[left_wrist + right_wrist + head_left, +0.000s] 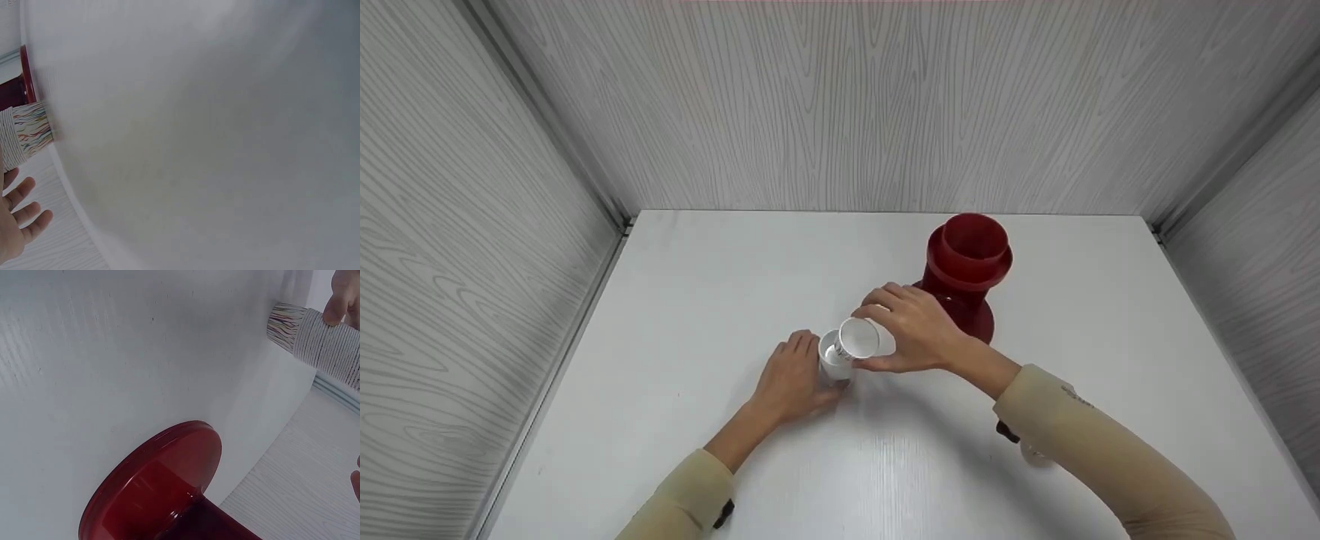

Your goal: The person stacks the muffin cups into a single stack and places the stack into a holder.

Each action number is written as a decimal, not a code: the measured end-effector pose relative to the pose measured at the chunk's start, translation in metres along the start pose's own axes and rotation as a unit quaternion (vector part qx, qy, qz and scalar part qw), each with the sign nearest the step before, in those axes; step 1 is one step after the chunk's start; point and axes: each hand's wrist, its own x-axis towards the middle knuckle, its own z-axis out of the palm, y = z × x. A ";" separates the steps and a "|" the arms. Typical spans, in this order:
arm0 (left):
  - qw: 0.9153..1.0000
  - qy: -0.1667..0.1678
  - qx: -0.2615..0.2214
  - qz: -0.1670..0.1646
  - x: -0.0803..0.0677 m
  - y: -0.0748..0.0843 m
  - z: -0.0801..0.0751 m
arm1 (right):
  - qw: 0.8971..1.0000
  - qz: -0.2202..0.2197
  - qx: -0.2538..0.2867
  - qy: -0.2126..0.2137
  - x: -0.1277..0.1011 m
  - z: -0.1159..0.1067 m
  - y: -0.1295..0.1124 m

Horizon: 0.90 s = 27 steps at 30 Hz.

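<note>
A stack of nested white paper cups (835, 366), colourfully streaked near the bottom, stands upright on the white table. My left hand (795, 379) holds it from the side, fingers behind and thumb in front. The ringed rims of the stack (326, 343) fill the upper right of the right wrist view. A white paper cup (859, 339) is tilted over the stack, its hollow inside facing up; my right hand (911, 328) grips it between thumb and fingers. Four fingers (28, 212) of my left hand show at the left edge of the left wrist view.
A dark red object (975, 244), open and cup-like on top with a wide round foot, stands just beyond my right hand. A small clear thing (1037, 455) is partly hidden under the right sleeve. Grey wood-grain walls (840, 105) border the table at the back and sides.
</note>
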 end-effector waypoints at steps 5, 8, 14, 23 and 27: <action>1.000 -0.007 0.003 -0.001 0.000 0.000 0.000 | 1.000 -0.006 -0.009 -0.005 0.005 0.002 -0.001; 1.000 -0.008 0.007 0.002 0.000 0.000 0.000 | 1.000 -0.003 -0.015 -0.015 0.006 0.003 -0.002; 1.000 -0.008 0.010 0.002 0.000 0.000 0.000 | 0.999 0.002 -0.016 -0.027 0.009 0.006 -0.003; 1.000 -0.013 0.007 0.003 0.000 0.000 -0.002 | 0.999 -0.002 -0.017 -0.030 0.009 0.010 -0.003; 1.000 -0.027 0.001 -0.002 0.000 0.001 -0.003 | 0.998 0.011 -0.019 -0.053 0.010 0.010 -0.004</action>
